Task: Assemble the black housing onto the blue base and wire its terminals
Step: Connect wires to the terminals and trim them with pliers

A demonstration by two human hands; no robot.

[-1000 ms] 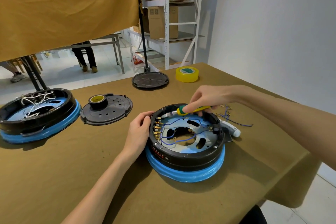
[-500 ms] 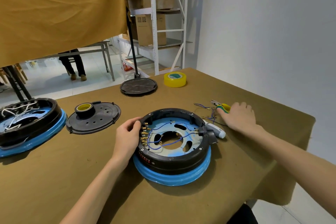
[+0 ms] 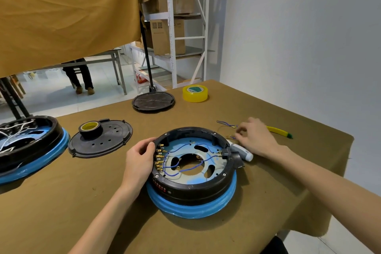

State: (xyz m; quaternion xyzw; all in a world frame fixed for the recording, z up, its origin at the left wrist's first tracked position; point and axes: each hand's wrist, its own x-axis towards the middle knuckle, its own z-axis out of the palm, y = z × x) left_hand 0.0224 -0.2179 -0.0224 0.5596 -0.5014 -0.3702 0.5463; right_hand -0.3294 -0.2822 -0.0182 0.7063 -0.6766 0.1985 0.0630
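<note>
Right now the black housing (image 3: 193, 187) sits seated on the blue base (image 3: 191, 206) near the front middle of the desk (image 3: 61, 202), its open top showing a pale blue plate with thin blue wires (image 3: 185, 168) looping across to a row of brass terminals (image 3: 159, 158) on the inner left wall. The left hand (image 3: 138, 162) rests against the housing's left rim, fingers curled over the edge beside those terminals and gripping it. The right hand (image 3: 254, 138) lies just behind and to the right of the housing, fingers bent down over a small heap of loose wires (image 3: 227, 126) with brass ends; it seems to be pinching at them, though from here I cannot tell whether it truly has one between its fingertips. A grey and white tool (image 3: 242, 151) lies touching the housing's right side, partly under that wrist. A yellow and green screwdriver (image 3: 279, 131) lies on the cloth just beyond the right hand. Further back stand a roll of yellow tape (image 3: 195, 93) and a round black cover (image 3: 153, 101). To the left, a perforated black lid (image 3: 107, 140) carries a roll of dark tape (image 3: 90, 129), and at the desk's left edge sits a second black and blue unit (image 3: 31, 150) with white wires inside.
</note>
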